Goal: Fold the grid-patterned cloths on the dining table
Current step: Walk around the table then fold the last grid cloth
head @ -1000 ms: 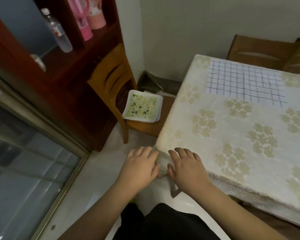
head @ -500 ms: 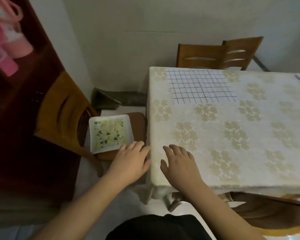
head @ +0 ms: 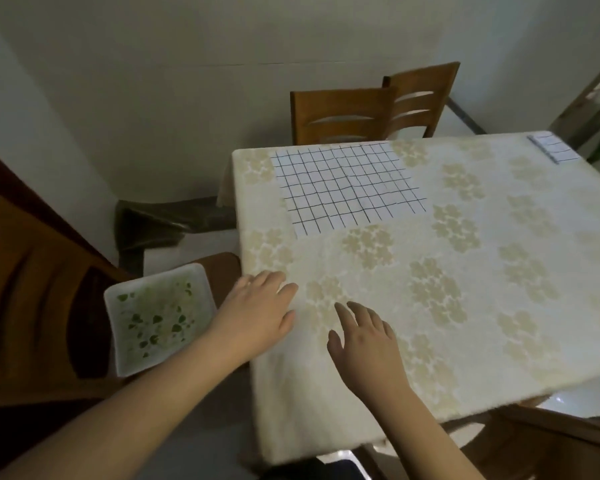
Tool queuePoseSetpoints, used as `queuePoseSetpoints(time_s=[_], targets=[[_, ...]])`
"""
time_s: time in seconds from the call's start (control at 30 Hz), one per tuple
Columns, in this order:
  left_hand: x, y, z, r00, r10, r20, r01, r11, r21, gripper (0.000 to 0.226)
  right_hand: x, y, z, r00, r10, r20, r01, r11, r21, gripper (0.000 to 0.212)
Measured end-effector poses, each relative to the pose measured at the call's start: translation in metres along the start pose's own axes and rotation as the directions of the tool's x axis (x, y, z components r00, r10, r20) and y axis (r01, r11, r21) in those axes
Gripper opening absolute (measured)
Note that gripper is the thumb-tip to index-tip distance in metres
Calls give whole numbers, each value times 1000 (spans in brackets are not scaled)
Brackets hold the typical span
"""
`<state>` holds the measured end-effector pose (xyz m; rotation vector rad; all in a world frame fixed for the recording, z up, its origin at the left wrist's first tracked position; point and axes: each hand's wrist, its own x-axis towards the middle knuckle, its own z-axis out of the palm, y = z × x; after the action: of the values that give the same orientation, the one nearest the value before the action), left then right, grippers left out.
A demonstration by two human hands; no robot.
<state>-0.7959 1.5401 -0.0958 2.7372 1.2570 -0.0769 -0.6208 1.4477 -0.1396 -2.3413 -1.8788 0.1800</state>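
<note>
Head view, near to far. Left hand (head: 257, 315) is palm down at the table's left edge, fingers straight and close together, fingertips on the tablecloth (head: 378, 358), holding nothing. Can't tell if the palm rests on the cloth or hovers just above it. Right hand (head: 368, 344) is just beside it, further onto the table, palm down, fingers slightly apart and relaxed, thumb out to the side, holding nothing; contact with the surface also unclear.

Tablecloth is cream with a pale flower pattern and hangs over the near and left edges of the table.

Left of the table: a wooden chair (head: 32, 289) with a square white dish (head: 158, 318) on its seat, green leaf pattern inside. The dish sits just beside the left hand, below table level.

Grid cloth (head: 347, 187) lies flat and unfolded at the far left part of the table, white with dark lines, well apart from both hands. A second grid cloth (head: 553, 147) lies at the far right corner, looks smaller; can't tell if it is folded.

Behind the table: two wooden chairs (head: 371, 109) against the wall. A dark bag (head: 160, 220) lies on the floor by the wall, left of the table.
</note>
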Motion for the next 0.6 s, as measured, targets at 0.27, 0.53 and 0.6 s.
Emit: queuePoseSetpoints(time_s=[0.27, 0.53, 0.6], targets=[[95, -6, 38, 998, -7, 62, 5, 999, 32, 42, 134, 46, 49, 995, -67, 73, 64, 997, 41, 52], [161, -29, 75, 992, -48, 119, 52, 998, -29, 51, 221, 70, 99, 954, -83, 289, 91, 996, -12, 58], [172, -34, 79, 992, -50, 115, 54, 998, -31, 50, 236, 75, 111, 940, -43, 338, 54, 998, -21, 59]])
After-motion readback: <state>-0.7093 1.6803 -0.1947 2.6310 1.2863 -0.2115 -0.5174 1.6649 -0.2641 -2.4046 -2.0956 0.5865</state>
